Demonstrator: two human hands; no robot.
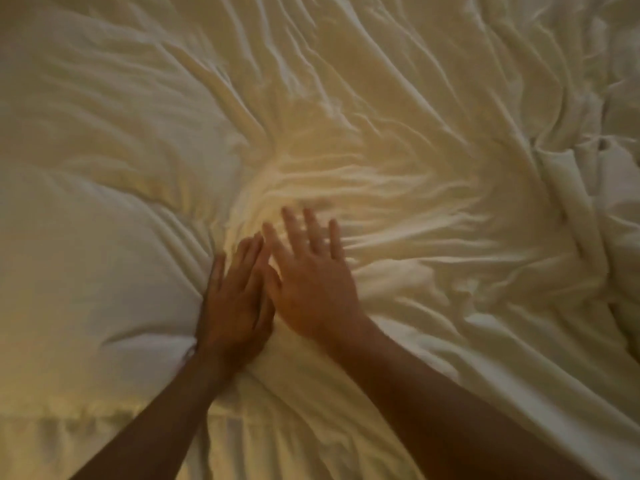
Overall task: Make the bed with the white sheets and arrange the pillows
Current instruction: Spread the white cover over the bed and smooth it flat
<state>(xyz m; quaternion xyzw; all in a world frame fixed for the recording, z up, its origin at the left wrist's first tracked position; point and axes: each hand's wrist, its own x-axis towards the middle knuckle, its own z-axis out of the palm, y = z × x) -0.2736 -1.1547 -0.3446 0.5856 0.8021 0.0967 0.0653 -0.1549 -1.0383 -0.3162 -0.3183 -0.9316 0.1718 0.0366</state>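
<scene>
A white sheet [398, 140] fills the whole view, heavily wrinkled, with creases fanning out from the middle. My left hand [235, 299] lies flat on it, fingers straight and together, pressing into a hollow beside a puffy swell of bedding [86, 265] on the left. My right hand [311, 275] lies right beside it, fingers straight and slightly spread, palm down on the sheet. The two hands touch along their inner edges. Neither holds any cloth. No separate pillow shows.
A thick bunched fold of white bedding [568, 202] runs down the right side. A flatter hem band [104, 431] crosses the bottom left near me. The light is dim and warm.
</scene>
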